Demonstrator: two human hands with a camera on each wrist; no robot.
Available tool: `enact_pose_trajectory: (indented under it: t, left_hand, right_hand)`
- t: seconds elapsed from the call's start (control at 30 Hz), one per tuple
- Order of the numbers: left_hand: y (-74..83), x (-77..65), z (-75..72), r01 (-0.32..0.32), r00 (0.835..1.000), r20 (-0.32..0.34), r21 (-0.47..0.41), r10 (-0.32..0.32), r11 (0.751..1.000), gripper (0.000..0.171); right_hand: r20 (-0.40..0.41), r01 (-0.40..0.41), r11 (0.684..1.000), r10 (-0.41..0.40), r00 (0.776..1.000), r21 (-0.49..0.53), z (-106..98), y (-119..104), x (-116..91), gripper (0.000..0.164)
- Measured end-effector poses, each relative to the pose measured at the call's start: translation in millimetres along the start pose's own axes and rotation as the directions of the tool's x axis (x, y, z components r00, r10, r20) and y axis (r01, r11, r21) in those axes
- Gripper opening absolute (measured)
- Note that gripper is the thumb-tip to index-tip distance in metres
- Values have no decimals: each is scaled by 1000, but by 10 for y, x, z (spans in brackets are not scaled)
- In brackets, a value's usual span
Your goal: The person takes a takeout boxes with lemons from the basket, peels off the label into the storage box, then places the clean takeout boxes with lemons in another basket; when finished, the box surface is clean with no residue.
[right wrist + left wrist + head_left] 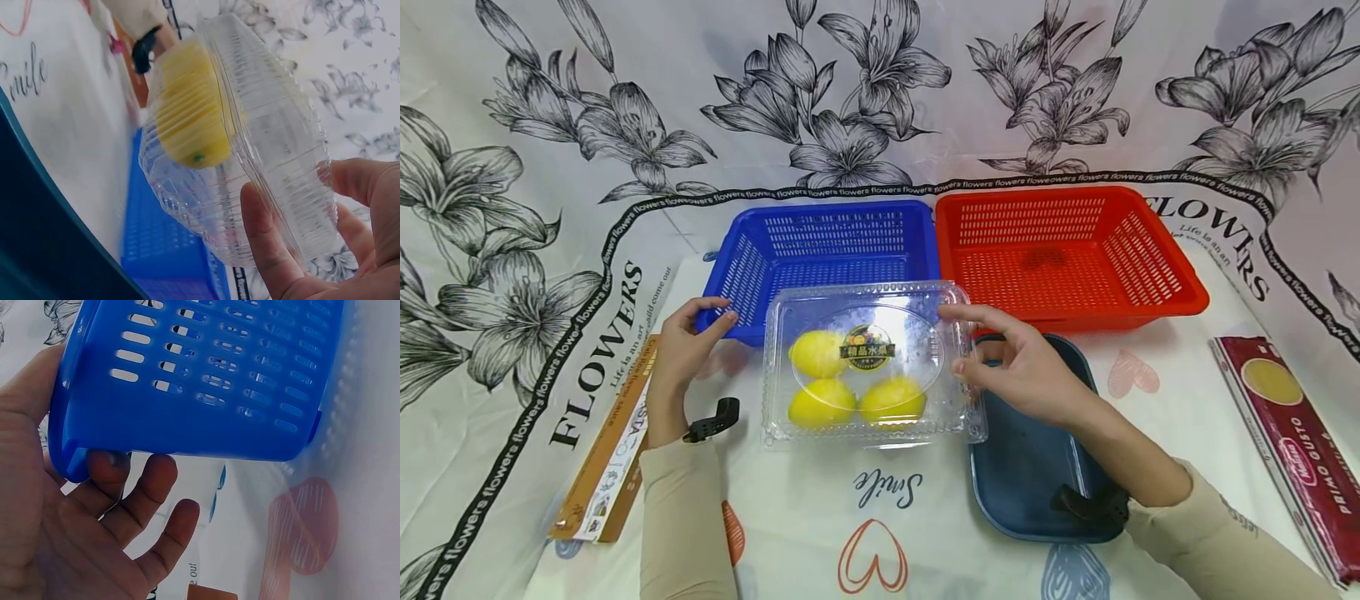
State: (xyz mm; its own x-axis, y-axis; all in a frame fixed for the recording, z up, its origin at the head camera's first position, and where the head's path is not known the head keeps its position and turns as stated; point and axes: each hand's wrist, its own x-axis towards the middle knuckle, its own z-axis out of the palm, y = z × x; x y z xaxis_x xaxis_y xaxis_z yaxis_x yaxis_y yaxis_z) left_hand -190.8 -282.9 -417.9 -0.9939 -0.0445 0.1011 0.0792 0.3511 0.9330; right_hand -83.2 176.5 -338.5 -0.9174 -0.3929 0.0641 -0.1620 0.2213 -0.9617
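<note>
A clear plastic fruit box (880, 367) with a lid hangs in front of the baskets, three yellow lemons (822, 403) inside and a round fruit label (867, 347) on top. My right hand (1026, 367) holds the box by its right edge, thumb and fingers on opposite sides, as the right wrist view (337, 250) confirms. At the front left corner of the blue basket (842, 237), my left hand (694, 342) grips the rim. In the left wrist view the fingertips (161, 472) curl under the basket's edge. The box hides part of the blue basket's front.
A red basket (1075, 317) stands right of the blue one. Below it lies a dark blue tray (1037, 475), partly under my right forearm. A brown pasta box (606, 467) lies at the left, a dark red pasta box (1292, 450) at the right.
</note>
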Motion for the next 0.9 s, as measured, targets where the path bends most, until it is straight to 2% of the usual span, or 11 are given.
enact_pose_trajectory:
  t: [0.4,0.7,0.9]
  left_hand:
    - [25,-2,1,-10,1000,5,-11,10,1000,42]
    - [16,1,-7,-28,1000,12,-30,28,999,37]
    - [7,7,-14,-30,999,14,-49,31,998,41]
  right_hand:
    - [56,-89,996,90,994,-12,296,122,-119,57]
    - [66,-214,977,214,975,-18,411,340,-53,55]
    - [55,-275,961,274,960,9,461,365,-3,54]
